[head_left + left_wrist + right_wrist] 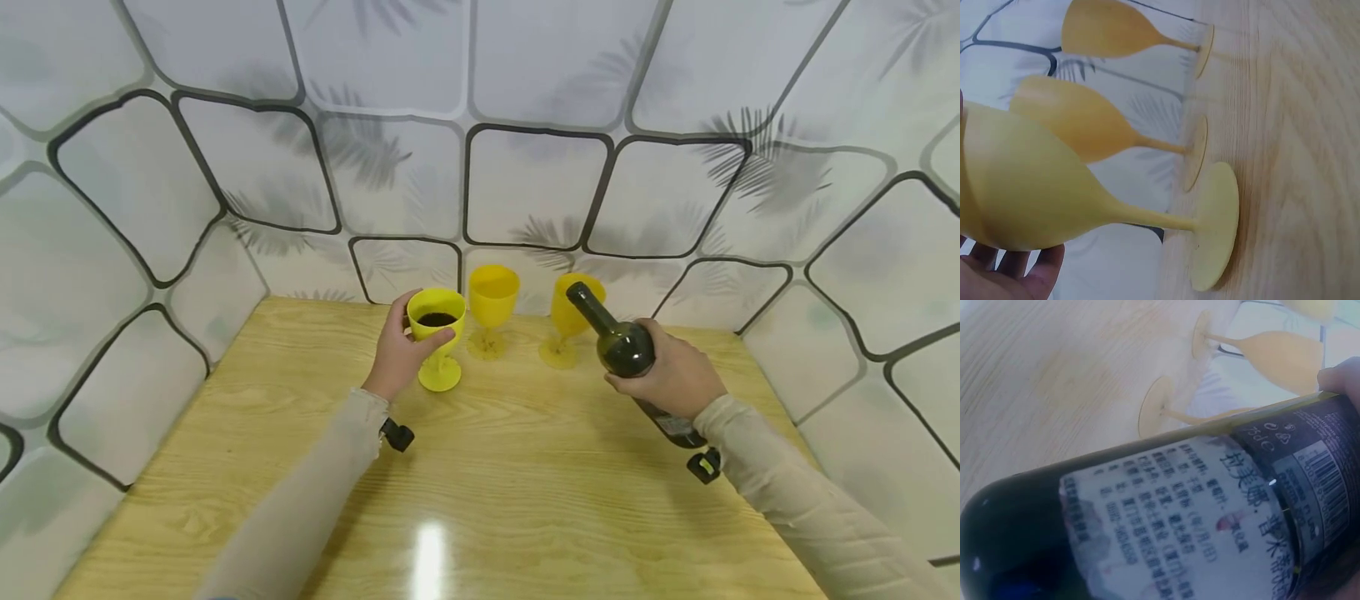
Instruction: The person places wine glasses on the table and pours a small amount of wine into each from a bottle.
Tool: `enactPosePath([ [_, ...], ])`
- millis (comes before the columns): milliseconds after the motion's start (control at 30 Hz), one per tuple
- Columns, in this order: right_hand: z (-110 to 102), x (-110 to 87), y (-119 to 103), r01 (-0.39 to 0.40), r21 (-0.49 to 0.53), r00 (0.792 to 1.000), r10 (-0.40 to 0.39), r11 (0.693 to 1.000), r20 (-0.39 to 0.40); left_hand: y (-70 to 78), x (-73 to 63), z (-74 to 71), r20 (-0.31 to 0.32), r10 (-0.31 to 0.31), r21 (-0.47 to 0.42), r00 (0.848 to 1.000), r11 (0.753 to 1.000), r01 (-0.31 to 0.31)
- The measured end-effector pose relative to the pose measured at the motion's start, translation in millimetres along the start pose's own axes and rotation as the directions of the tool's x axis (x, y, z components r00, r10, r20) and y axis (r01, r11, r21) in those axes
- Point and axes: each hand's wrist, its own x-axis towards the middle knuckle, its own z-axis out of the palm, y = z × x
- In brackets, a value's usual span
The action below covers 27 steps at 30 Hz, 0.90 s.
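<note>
My left hand (pixel 406 348) grips the bowl of a yellow wine goblet (pixel 440 377) with dark liquid inside. In the left wrist view the same goblet (pixel 1029 181) stands with its round foot right at the wood tabletop. My right hand (pixel 672 371) holds a dark green wine bottle (pixel 627 348) by its body, tilted, with the neck pointing up and left. The bottle's white printed label (pixel 1172 519) fills much of the right wrist view. Its mouth overlaps the right-hand yellow goblet (pixel 562 315) in the head view.
A middle yellow goblet (pixel 492 300) stands between the held goblet and the right-hand one, near the back wall. Patterned wall panels (pixel 540 192) enclose the wooden table (pixel 480 483) at the back and both sides. Black wrist cameras (pixel 397 435) hang under both sleeves.
</note>
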Motion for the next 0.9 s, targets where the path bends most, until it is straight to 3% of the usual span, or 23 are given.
enactPosePath([
  [200,-2,-1.0,3,0.004,-0.006,1.0,-0.004,1.0,0.002,4.0,11.3,-8.7,-0.067,-0.045,0.026,0.997,0.999,0.047],
  [333,-2,-1.3,3,0.006,-0.012,1.0,-0.006,1.0,0.0,-8.6,22.5,-10.3,-0.106,-0.021,0.02,0.994,1.0,0.023],
  [567,-3,-2.5,5,0.006,-0.024,1.0,-0.006,1.0,-0.003,-13.9,32.5,-12.8,-0.148,0.024,0.03,0.989,0.999,-0.02],
  [900,1,0.6,6,0.009,-0.041,1.0,-0.009,0.999,-0.009,-21.1,48.4,-11.3,-0.24,0.037,0.014,0.97,0.999,-0.034],
])
